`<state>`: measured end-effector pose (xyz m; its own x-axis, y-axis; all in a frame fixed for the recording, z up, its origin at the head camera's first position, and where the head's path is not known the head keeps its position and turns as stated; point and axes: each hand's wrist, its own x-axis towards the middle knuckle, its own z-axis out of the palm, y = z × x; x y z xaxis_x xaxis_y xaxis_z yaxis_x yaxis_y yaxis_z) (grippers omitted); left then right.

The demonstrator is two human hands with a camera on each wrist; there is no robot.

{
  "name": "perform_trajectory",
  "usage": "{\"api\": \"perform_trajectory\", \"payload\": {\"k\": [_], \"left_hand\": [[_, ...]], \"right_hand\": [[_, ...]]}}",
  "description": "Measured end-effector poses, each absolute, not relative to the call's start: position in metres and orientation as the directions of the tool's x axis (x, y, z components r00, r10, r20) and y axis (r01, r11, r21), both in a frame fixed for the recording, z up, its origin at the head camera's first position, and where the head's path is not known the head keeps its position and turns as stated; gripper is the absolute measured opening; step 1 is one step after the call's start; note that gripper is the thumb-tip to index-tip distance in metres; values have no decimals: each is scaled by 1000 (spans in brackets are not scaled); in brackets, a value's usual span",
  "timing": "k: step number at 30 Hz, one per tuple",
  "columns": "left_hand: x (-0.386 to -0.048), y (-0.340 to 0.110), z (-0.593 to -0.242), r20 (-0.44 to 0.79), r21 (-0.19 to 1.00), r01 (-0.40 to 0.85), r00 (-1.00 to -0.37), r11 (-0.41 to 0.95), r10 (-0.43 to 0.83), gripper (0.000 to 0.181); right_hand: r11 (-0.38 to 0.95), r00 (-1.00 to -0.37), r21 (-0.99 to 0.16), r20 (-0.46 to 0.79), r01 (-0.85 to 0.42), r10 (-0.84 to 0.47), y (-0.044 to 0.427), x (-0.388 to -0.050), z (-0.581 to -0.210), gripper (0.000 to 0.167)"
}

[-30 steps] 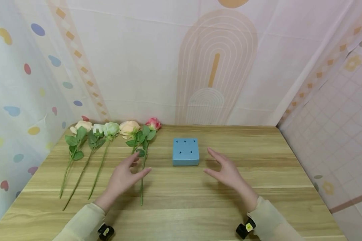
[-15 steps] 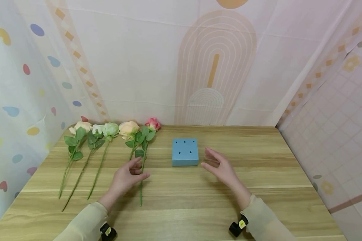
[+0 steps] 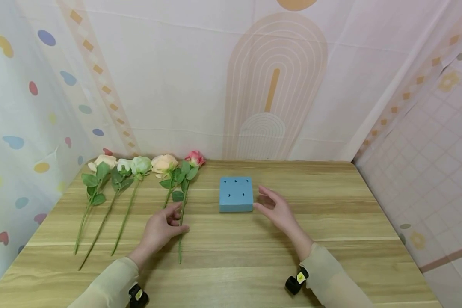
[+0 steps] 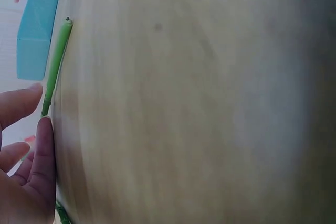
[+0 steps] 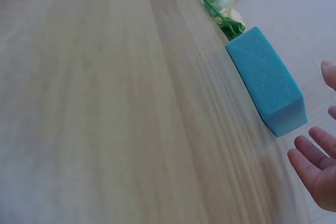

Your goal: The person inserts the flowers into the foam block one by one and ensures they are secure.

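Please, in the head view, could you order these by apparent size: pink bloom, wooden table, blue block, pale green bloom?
1. Wooden table
2. Blue block
3. Pink bloom and pale green bloom: too alike to rank

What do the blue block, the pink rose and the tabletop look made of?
Blue block: perhaps foam or coated wood, mostly matte; evenly coloured, faintly speckled in the right wrist view.
Pink rose: probably artificial; stem looks like satin plastic, smooth and bright green in the left wrist view; petals too small to tell.
Tabletop: wood or laminate, low sheen, showing banded grain.
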<state>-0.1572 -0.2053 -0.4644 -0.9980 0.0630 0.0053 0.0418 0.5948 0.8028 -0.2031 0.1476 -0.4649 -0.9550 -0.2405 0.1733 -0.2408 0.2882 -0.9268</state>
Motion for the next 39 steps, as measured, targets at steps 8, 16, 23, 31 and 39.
{"api": "perform_trajectory", "payload": {"k": [8,16,23,31,39], "left_hand": [[-156,-206,-465,8,806,46,-998,591,66,68],[-157,-206,-466,-8,825,17,-999,565,43,66],[-157,-205,-467,-13,821,2,-1000,571,22,64],[-157,-203,-465,-21,808,-10,-1000,589,13,63],[-157,-203,-465,-35,820,-29,-999,571,1,62]], "right_hand": [[287,-957,-929,167,-233,-239,144,-207,-467,63],[308,-957,-923,157,-230,-243,138,-211,-469,60],[300,-951,-925,151,-233,-271,130,-204,-450,57],[282,-945,-933,134,-222,-300,126,-200,-437,55],[269,-944,-937,138,-222,-301,123,-201,-436,52]]}}
